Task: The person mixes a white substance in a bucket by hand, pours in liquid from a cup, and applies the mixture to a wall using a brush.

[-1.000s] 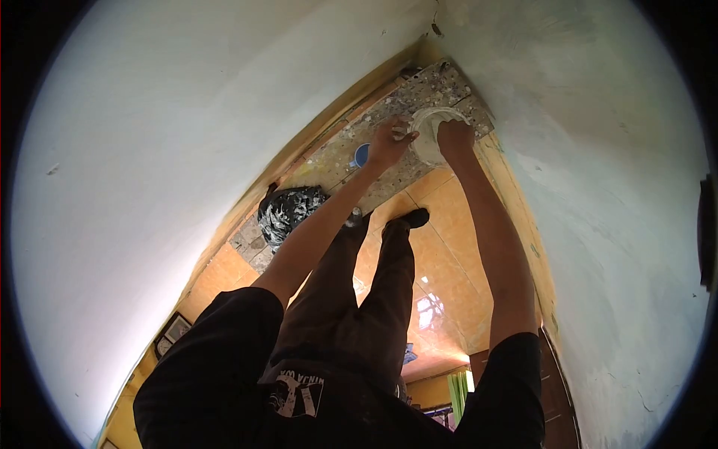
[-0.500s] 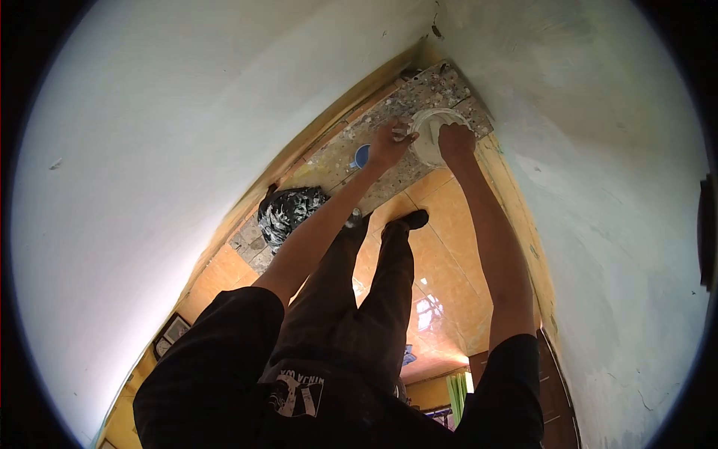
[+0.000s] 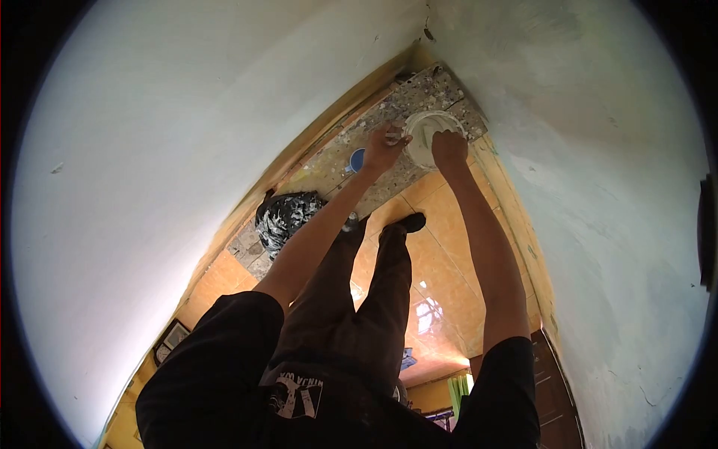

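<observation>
Shifted slightly left and downward in view since half a second earlier: left hand point(image 3: 384, 152), right hand point(image 3: 449, 150) and bucket point(image 3: 419, 153) together, with surrounding objects displaced likewise, hence probably a small camera movement. Largest first: pale walls point(image 3: 187, 112), meeting in a corner beyond the bucket. Between them, orange tiled floor point(image 3: 441, 262), with legs point(image 3: 393, 269) set back from the bucket, apparently for balance at full reach. Along the left wall and into the corner, spattered sheet point(image 3: 389, 179), laid on or set into the floor (which, impossible to tell), seemingly shielding against drips. On its nearer part, partly behind the left forearm point(image 3: 325, 224), black-and-white bundle point(image 3: 283, 221), well apart from the bucket, perhaps to leave room around it. Near the corner, on the sheet, bucket: mouth upward, pale material point(image 3: 428, 135) inside. At its left rim, left hand: fingers half bent and partly spread, perhaps for steadying; contact or hold impossible to tell. Over the mouth, right hand: fingers apparently curled inward, tightness and any held object hidden. Smallest, blue cup point(image 3: 356, 159), just beside the left hand, seemingly within easy reach.
</observation>
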`<control>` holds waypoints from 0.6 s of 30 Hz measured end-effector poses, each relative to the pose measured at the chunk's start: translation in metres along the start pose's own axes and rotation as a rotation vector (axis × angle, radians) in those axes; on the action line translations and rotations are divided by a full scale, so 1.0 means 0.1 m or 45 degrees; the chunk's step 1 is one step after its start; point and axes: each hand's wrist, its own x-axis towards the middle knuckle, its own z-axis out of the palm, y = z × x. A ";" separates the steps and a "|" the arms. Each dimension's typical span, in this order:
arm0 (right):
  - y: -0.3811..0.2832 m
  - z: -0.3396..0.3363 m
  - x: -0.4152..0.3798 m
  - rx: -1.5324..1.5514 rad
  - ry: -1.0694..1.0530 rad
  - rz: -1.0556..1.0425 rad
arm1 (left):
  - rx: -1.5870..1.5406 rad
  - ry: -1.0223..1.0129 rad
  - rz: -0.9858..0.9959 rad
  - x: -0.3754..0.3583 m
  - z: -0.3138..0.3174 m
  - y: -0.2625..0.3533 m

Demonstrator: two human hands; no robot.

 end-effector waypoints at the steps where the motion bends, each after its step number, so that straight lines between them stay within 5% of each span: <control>1: -0.01 0.00 0.02 -0.001 0.007 -0.002 | -0.008 0.000 -0.003 -0.01 0.00 0.02; 14: 0.12 -0.13 -0.11 0.144 -0.140 0.149 | -0.055 0.014 0.069 -0.03 0.00 0.02; 18: 0.06 -0.11 -0.06 0.125 -0.147 0.102 | -0.056 -0.022 -0.079 -0.01 0.01 -0.02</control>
